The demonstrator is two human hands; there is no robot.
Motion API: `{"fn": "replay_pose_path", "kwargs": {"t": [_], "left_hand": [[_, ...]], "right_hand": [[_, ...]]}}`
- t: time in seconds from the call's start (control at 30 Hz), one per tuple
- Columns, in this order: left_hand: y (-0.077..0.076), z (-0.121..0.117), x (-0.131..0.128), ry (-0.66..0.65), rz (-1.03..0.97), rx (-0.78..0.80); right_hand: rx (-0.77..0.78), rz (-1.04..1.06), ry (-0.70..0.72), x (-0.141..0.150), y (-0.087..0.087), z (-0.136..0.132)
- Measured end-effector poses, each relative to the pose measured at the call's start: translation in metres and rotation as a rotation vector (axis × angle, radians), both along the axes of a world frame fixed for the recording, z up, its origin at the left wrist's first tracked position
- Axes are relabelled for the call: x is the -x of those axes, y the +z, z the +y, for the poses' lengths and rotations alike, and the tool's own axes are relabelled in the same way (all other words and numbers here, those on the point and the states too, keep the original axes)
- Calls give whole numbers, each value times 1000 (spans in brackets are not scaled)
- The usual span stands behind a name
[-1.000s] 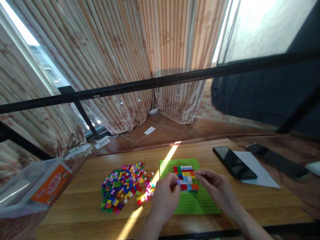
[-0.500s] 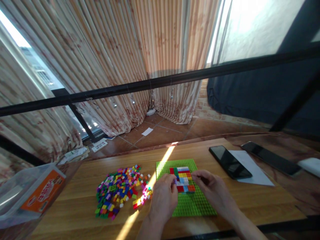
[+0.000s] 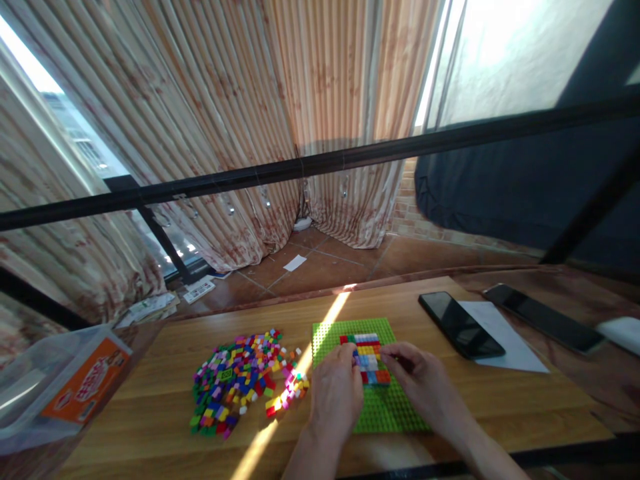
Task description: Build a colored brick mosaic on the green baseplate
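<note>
A green studded baseplate (image 3: 383, 407) lies on the table, bearing a patch of small toy bricks (image 3: 370, 361) in red, white, yellow, blue and orange rows. My left hand (image 3: 336, 387) covers the patch's left side, fingers closed together at its edge. A bit of blue shows by those fingertips; whether it is a loose brick or part of the patch is unclear. At the right edge of the patch, my right hand (image 3: 420, 377) has thumb and forefinger pinched together. Anything between them is too small to make out.
Loose bricks (image 3: 245, 373) are heaped left of the baseplate on the wooden table (image 3: 165, 400). A clear plastic box (image 3: 30, 400) with an orange label stands at far left. Right of the baseplate lie a black phone (image 3: 460, 323), white paper (image 3: 520, 350) and another dark phone (image 3: 543, 317).
My left hand has shifted slightly right, covering more of the patch's left side. My right fingertips have moved slightly left along the patch's right edge.
</note>
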State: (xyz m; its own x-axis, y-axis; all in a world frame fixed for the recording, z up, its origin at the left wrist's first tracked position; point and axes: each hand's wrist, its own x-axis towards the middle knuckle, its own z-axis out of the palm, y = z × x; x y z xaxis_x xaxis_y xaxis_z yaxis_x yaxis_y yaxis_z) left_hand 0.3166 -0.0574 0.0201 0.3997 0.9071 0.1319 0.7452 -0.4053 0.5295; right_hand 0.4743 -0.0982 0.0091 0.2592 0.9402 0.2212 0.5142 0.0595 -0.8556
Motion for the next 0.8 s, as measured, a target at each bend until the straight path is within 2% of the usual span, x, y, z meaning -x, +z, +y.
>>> {"fn": "replay_pose_path", "kwargs": {"t": [0.23,0.47,0.8], "left_hand": [[1,-1,-2,35,-20,39],[1,-2,-3,50,-8,60],[0,-4,-3,42,-17,64]], "right_hand": [[0,-84,-71,9,-7,3],[-78,-220,-272,28,-17,10],[2,-175,-267,36,-29,18]]}}
